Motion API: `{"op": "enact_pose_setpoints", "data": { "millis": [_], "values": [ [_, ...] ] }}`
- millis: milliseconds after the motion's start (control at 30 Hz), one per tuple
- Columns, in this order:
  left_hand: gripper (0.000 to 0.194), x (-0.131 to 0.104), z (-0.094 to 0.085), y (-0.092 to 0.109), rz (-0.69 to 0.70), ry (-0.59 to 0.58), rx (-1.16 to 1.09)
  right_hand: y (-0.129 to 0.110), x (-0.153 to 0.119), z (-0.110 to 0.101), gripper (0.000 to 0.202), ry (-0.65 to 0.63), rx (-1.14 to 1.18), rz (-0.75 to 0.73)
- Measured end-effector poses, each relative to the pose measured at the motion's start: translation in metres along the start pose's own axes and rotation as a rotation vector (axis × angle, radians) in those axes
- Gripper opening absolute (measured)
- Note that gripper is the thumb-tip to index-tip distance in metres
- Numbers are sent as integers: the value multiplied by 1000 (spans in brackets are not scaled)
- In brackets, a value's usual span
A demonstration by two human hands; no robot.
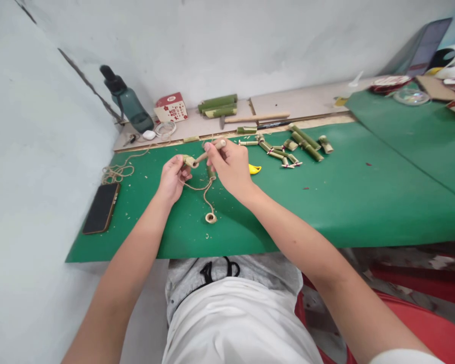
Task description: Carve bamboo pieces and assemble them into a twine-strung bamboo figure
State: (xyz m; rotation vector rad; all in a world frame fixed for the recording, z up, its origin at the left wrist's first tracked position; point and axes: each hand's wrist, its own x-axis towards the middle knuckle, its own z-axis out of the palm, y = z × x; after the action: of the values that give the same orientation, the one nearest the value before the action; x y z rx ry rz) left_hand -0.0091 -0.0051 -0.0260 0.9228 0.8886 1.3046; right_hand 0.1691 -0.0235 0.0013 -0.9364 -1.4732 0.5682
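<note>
My left hand [171, 178] pinches a short hollow bamboo piece [190, 161] whose open end faces right. Between the fingers of my right hand [231, 166] is a thin wooden stick [212, 149], slanting down with its lower end at the bamboo piece's open end; whether it sits inside I cannot tell. Twine [208, 194] runs from near my left fingers to a small bamboo ring [211, 218] lying on the green mat. Another green bamboo tube [211, 173] is behind my right fingers, partly hidden.
A phone [101, 208] and coiled twine [116, 173] lie left. Behind are a bottle [132, 106], a box [171, 107] and a hammer [256, 118]. Right of my hands are a yellow object [255, 170], a jointed bamboo figure [272, 150] and cut bamboo pieces [307, 145].
</note>
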Motion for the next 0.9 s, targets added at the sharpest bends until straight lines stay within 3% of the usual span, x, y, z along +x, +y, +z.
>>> {"op": "enact_pose_setpoints", "data": {
  "millis": [567, 700, 900],
  "values": [
    [28, 3, -4, 0, -24, 45, -58, -3, 1, 3, 46, 34, 236, 136],
    [28, 3, -6, 0, -34, 41, -96, -7, -2, 3, 42, 47, 275, 102],
    [27, 3, -6, 1, -45, 50, -98, -10, -10, 4, 33, -35, 174, -44]
  ]
}}
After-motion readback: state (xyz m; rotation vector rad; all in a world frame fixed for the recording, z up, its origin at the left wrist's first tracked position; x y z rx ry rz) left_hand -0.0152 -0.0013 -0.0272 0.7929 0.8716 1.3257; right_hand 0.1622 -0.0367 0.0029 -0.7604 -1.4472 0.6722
